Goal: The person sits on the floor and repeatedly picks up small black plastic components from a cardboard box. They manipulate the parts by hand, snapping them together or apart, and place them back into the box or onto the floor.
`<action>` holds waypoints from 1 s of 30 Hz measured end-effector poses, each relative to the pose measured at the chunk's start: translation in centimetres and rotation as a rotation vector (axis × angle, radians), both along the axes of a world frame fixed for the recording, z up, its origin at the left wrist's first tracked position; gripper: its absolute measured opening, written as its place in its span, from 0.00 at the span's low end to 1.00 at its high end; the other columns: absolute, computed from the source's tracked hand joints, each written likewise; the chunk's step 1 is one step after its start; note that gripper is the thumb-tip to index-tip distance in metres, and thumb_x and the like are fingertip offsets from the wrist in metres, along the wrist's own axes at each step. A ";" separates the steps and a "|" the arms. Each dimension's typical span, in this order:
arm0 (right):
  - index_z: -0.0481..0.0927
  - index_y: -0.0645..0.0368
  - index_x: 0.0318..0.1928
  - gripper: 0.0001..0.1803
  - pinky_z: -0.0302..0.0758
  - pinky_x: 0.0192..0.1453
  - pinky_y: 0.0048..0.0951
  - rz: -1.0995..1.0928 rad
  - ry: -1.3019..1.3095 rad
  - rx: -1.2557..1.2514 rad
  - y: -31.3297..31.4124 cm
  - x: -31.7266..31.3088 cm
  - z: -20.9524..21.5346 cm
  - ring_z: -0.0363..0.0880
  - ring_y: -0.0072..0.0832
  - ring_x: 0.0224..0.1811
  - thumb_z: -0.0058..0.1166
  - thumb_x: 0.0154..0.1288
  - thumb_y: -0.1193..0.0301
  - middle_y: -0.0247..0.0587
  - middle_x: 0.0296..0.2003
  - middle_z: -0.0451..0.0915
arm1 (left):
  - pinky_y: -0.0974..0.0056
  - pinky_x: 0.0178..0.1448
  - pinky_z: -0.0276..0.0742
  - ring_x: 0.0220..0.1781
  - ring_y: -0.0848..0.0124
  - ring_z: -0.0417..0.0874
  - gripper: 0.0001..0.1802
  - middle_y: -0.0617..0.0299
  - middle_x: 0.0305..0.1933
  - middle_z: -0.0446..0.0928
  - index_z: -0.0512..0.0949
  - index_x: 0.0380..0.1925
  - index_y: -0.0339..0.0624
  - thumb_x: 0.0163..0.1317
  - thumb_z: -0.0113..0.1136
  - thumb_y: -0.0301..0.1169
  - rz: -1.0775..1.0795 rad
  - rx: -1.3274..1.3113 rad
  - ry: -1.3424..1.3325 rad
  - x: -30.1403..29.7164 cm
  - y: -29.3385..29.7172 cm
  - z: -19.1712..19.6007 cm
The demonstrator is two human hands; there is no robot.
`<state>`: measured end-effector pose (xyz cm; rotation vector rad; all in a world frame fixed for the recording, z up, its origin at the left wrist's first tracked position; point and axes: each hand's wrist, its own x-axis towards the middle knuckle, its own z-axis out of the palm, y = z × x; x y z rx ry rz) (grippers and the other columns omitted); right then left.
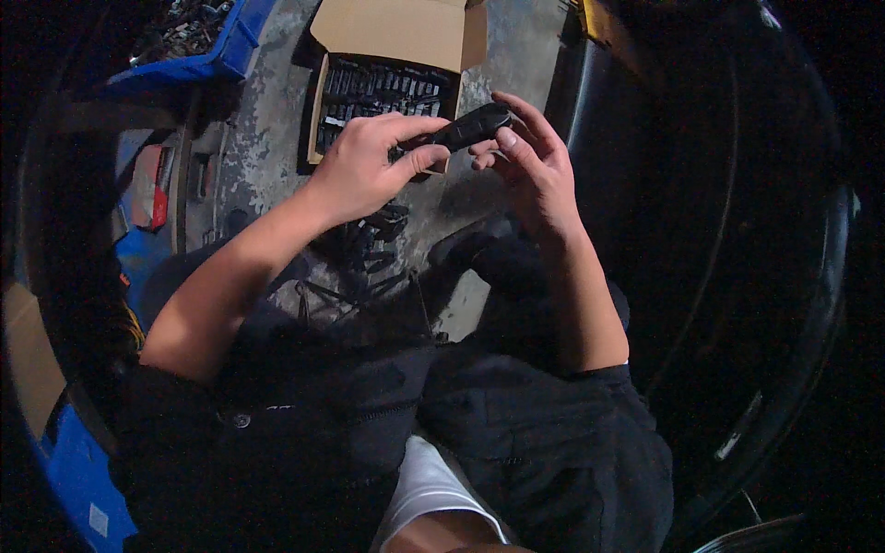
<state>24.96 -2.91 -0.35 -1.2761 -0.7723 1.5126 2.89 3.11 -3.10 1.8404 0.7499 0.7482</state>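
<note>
Head view: a black elongated part (468, 128) is held between both hands above a concrete floor (267, 120).

Head view: The left hand (364, 166) is closed narrowly on the near end of the part, thumb and forefinger pinched around it. The far end is supported by the right hand (530, 161), its fingers curled loosely about the tip; the part is gripped at both ends and tilted upward to the right. Directly beyond the grip, an open cardboard box (392, 37) filled with rows of similar dark parts is seen. Below the grip, a loose pile of dark parts (373, 241) lies on the floor. Far left of the grip, a blue crate (217, 51) is noted.
</note>
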 end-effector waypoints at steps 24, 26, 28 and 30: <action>0.68 0.63 0.62 0.25 0.82 0.46 0.31 -0.129 0.245 -0.457 -4.7 -5.2 -3.3 0.80 0.25 0.39 0.61 0.68 0.73 0.39 0.43 0.80 | 0.54 0.41 0.81 0.35 0.54 0.87 0.15 0.49 0.34 0.85 0.85 0.37 0.39 0.61 0.64 0.39 0.067 -0.040 0.317 -1.9 -5.2 -1.5; 0.67 0.62 0.64 0.28 0.82 0.44 0.30 -0.115 0.161 -0.428 -5.0 -5.7 -3.6 0.79 0.24 0.39 0.62 0.67 0.72 0.39 0.44 0.79 | 0.54 0.40 0.81 0.35 0.54 0.87 0.14 0.48 0.34 0.84 0.84 0.38 0.39 0.61 0.63 0.39 0.050 -0.025 0.334 -2.4 -5.5 -1.4; 0.67 0.62 0.65 0.30 0.81 0.42 0.28 -0.085 0.047 -0.400 -5.1 -6.0 -3.7 0.79 0.24 0.39 0.63 0.66 0.71 0.39 0.44 0.79 | 0.51 0.44 0.82 0.38 0.50 0.86 0.13 0.47 0.33 0.84 0.85 0.38 0.41 0.61 0.62 0.38 0.056 -0.076 0.346 -2.7 -5.4 -1.6; 0.69 0.61 0.64 0.30 0.80 0.43 0.28 0.009 -0.118 -0.255 -5.0 -5.6 -4.6 0.80 0.23 0.40 0.65 0.65 0.69 0.40 0.45 0.79 | 0.50 0.45 0.82 0.38 0.50 0.86 0.13 0.48 0.34 0.85 0.85 0.38 0.41 0.61 0.61 0.38 0.063 -0.140 0.377 -2.8 -5.2 -1.7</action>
